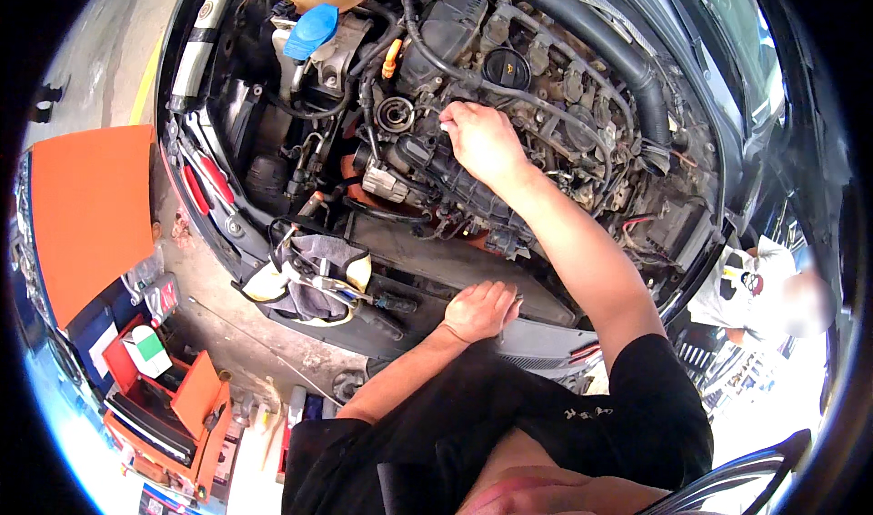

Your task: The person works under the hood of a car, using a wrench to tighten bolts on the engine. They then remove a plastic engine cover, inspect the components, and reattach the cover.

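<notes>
Over the middle of the engine, my right hand [485, 144] is closed in a pinch. A tiny pale spot shows at its fingertips, too small to name. Left of those fingertips lies a round open metal housing [396, 113]; a black round filler cap [506, 68] sits beyond the hand. My left hand [480, 310] rests at the car's front edge, fingers curled together, and whatever may be under them is hidden. To its left, a grey and pale yellow cloth or glove [314, 274] lies on the front panel with tools on top.
Red-handled pliers [214, 180] lie on the left front edge. A blue cap [311, 31] and an orange dipstick handle [391, 59] stand up from the bay. An orange toolbox [209, 397] stands at lower left. Another person [750, 283] is at the right.
</notes>
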A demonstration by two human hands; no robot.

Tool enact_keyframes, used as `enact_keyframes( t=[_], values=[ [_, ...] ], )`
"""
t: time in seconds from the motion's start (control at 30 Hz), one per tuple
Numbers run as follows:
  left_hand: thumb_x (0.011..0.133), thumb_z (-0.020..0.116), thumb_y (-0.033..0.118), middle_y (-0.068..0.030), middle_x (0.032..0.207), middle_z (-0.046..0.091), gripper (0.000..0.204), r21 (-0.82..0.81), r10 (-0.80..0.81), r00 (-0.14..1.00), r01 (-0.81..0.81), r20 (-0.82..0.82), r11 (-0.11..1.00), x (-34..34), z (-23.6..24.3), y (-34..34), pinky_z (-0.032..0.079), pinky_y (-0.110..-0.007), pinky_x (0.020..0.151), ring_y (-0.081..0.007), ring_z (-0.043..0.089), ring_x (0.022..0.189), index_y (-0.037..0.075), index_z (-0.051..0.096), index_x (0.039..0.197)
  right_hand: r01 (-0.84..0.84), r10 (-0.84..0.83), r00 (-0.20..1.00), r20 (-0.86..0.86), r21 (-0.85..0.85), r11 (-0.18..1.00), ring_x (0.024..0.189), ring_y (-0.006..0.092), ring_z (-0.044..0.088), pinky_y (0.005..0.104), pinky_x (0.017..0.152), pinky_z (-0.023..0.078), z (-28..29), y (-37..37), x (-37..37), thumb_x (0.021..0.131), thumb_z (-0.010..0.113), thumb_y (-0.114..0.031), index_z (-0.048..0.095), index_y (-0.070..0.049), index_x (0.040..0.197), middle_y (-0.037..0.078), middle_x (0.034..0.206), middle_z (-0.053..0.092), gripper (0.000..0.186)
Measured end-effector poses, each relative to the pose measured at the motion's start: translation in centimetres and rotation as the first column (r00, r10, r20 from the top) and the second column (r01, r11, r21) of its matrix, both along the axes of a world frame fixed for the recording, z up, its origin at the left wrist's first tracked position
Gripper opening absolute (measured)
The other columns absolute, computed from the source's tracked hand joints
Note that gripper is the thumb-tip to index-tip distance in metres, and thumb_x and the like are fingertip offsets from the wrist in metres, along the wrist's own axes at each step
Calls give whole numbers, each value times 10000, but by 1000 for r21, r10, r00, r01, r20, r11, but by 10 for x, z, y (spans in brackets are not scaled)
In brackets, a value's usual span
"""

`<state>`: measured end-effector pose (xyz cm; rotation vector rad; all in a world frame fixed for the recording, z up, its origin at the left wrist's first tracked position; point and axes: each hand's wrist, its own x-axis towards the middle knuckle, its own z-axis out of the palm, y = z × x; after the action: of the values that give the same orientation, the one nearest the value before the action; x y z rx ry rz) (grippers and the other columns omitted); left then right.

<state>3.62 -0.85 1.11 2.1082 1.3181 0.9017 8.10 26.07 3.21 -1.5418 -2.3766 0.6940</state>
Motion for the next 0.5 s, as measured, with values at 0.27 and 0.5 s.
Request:
enact_keyframes(
  t=[0.27,0.5],
  values=[
    [850,741,296,-31,858,653,243,1,8,1000,-8,7,1000,-1,-2,-1,526,-338,637,-199,647,727,112,674,994,-49,45,984,172,22,999,851,397,741,481,757,610,-1,-9,-3,943,646,-105,642,12,960,218,908,715,118],
    [866,738,303,-30,861,655,240,-2,9,1000,-9,5,1000,-1,-2,-1,531,-330,636,-196,656,735,112,675,999,-53,39,936,350,30,998,787,372,749,474,723,615,5,-2,-9,967,684,-222,664,16,922,203,867,729,243]
  ],
)
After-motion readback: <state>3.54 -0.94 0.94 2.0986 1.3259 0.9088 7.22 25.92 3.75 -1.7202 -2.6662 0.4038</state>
